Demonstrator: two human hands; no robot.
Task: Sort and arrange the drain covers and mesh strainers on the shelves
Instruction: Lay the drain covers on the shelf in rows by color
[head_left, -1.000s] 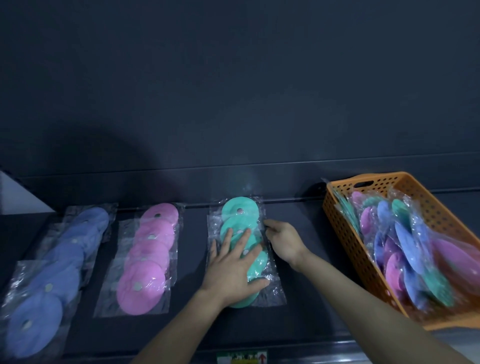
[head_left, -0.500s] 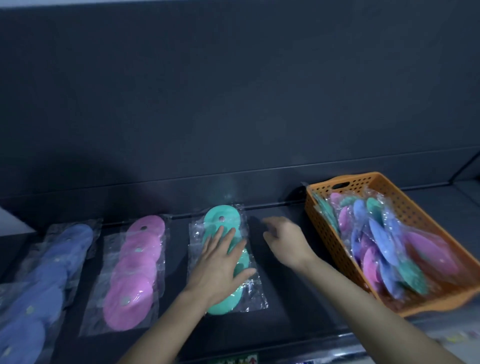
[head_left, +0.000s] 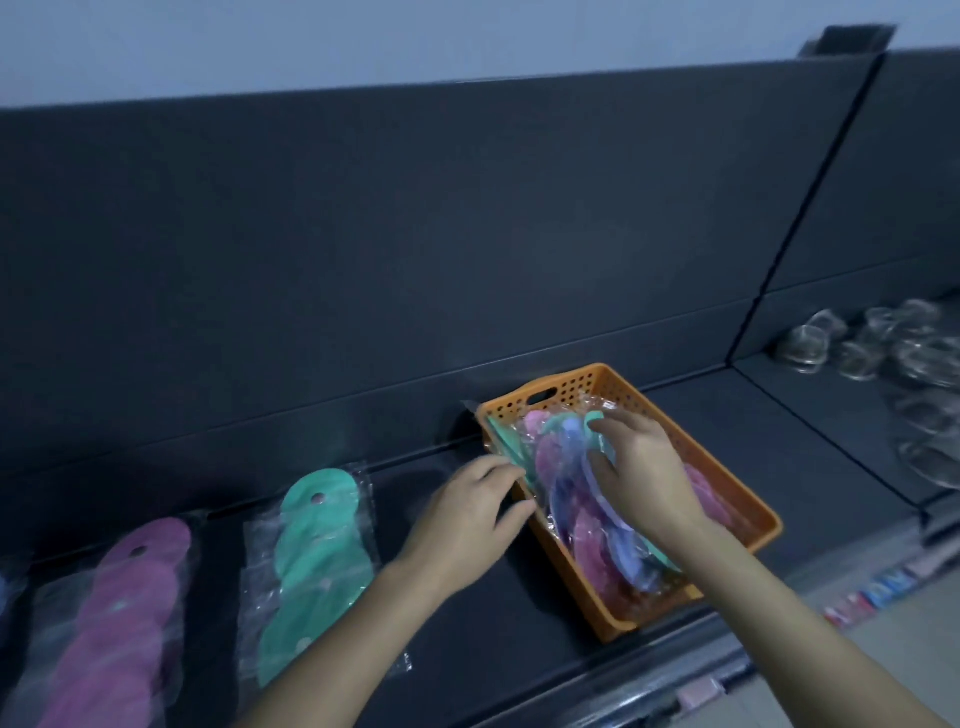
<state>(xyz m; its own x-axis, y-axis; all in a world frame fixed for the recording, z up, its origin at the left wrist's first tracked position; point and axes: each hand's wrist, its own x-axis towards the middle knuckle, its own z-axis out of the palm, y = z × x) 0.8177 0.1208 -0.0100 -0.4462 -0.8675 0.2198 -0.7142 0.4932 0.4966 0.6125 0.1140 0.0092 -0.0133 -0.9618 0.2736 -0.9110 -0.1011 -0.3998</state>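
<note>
Now the right hand (head_left: 641, 480) held light, slippery bagged drain covers (head_left: 566, 493) in its grip inside the basket (head_left: 571, 396), left hand (head_left: 467, 514) unclear; a bag corner looked safest.

The basket (head_left: 566, 387) is recorded as orange, its walls patterned with rows of small round holes. The covers in the basket (head_left: 571, 488) are noted as mixed pink, mint green and pale blue under clear film. One row of covers (head_left: 317, 525) is mint green throughout; the next row (head_left: 124, 613) is pink throughout. The shelf (head_left: 467, 623) and back panel (head_left: 415, 234) are plain charcoal grey. The strainers (head_left: 857, 348) appear silvery and see-through. The edge labels (head_left: 883, 584) show red, blue and pink.
</note>
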